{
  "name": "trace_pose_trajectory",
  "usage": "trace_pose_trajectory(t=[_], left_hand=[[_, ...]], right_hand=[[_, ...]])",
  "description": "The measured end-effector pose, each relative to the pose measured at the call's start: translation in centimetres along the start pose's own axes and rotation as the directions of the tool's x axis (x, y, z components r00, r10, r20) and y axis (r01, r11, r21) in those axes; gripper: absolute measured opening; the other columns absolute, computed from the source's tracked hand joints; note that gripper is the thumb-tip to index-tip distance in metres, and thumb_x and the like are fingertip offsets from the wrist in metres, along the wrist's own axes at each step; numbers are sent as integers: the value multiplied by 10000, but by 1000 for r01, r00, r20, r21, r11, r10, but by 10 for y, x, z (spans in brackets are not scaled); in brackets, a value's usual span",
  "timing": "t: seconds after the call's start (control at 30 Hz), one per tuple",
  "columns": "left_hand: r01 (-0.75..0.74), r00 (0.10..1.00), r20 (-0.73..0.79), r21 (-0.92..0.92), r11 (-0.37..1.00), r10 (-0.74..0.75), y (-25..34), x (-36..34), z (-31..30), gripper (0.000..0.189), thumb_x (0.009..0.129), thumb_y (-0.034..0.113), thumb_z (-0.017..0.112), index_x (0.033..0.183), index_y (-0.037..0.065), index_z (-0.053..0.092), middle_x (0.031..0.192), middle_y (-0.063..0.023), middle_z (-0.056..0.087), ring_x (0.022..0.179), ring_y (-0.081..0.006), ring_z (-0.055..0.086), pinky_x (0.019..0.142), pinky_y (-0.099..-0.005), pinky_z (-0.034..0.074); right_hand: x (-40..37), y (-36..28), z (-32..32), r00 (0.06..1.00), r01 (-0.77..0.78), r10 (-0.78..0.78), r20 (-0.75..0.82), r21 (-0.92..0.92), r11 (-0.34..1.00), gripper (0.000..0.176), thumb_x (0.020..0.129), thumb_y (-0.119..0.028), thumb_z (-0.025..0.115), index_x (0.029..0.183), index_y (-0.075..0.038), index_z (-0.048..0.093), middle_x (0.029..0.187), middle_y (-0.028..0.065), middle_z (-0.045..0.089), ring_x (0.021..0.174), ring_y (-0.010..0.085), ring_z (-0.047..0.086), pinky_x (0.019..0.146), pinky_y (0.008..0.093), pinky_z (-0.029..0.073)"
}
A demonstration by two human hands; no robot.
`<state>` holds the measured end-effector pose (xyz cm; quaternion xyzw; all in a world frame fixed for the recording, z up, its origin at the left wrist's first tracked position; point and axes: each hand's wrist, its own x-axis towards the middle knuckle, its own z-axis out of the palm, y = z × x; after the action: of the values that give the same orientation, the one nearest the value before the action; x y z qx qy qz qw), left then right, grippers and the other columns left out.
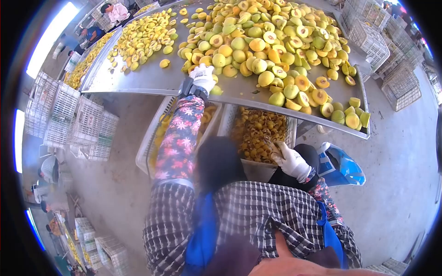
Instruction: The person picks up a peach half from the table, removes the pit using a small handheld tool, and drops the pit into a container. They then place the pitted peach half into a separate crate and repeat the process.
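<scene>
My left hand [202, 78], in a white glove, reaches out to the near edge of a pile of yellow-green peaches [258, 44], many of them cut in half. Its fingers are slightly bent and loosely apart beside the fruit, with nothing clearly held. My right hand [293, 163], also in a white glove, is low by my knee, over the right edge of a crate of brown pits and scraps [258, 133]. Its fingers are closed around something thin and brownish that I cannot make out. The fruit lies on a metal table [142, 83] with a raised rim.
A white crate [143, 149] with yellow pieces stands under the table, left of the scraps crate. Smaller cut pieces [146, 34] lie at the table's left. A blue and white bag [343, 168] is on the floor at right. Stacked crates [55, 106] and other people stand around.
</scene>
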<state>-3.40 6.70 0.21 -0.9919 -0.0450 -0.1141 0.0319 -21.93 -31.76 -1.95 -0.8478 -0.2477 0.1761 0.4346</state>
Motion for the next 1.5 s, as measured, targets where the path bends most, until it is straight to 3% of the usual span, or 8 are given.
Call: trace_pose_trajectory(t=[0.13,0.2,0.27,0.33,0.5,1.07,1.13,1.5], left_hand=[[114,979,-49,-673,730,-198,0,-16,-7,474,720,285,806,1089,62,610,1157,-139,621,980,-351,625,850,-414,501],[20,951,52,-994,-110,-305,21,-22,-8,292,802,108,733,1040,5,597,1125,-168,624,1004,-297,643,865,-381,542],[139,966,257,-634,-761,-37,46,-56,-47,246,829,53,677,1045,2,572,1080,-181,618,999,-328,640,862,-433,570],[225,961,241,-403,-887,135,67,-75,-45,234,897,119,598,1067,-41,585,1052,-173,650,982,-345,654,882,-480,561],[227,949,290,-356,-907,124,137,-110,-62,489,976,431,531,1293,65,465,1089,-158,611,938,-301,632,819,-434,560],[220,948,318,-638,-738,7,176,-143,-77,484,989,443,502,1201,8,505,1041,-142,614,820,-235,633,762,-347,544],[264,958,281,-767,-585,64,169,-144,-72,522,1008,479,439,1202,-1,508,1021,-122,637,853,-203,639,760,-298,541],[178,981,168,-597,-782,96,172,-144,-62,426,1026,285,450,1349,8,437,1162,-117,585,1069,-213,564,967,-336,450]], right_hand=[[4,-12,-1,999,14,-11,-30,79,997,406,945,-187,574,1271,18,445,998,252,647,963,395,646,796,402,509],[8,-13,2,995,65,-58,-82,83,994,371,950,-165,563,1259,13,458,972,229,649,936,374,653,792,389,509],[13,-11,5,981,137,-128,-147,49,989,338,954,-143,553,1247,6,472,941,207,647,898,353,658,784,379,509],[20,-24,1,969,150,-139,-203,36,988,316,953,-137,552,1240,-18,493,904,186,633,851,337,653,767,375,507],[41,-59,-17,892,246,-282,-354,-144,959,334,937,-129,562,1246,-24,486,910,210,617,831,393,635,720,405,504],[51,-54,-12,770,388,-560,-306,-471,792,300,930,-137,553,1155,22,434,809,246,623,758,431,630,630,456,495],[47,-52,-14,883,261,-378,-279,-377,889,284,934,-149,557,1134,12,437,780,243,619,726,431,628,608,453,491],[53,-17,0,927,170,-128,-354,88,982,253,930,-116,546,1150,-17,471,860,241,607,767,427,624,630,452,490]])
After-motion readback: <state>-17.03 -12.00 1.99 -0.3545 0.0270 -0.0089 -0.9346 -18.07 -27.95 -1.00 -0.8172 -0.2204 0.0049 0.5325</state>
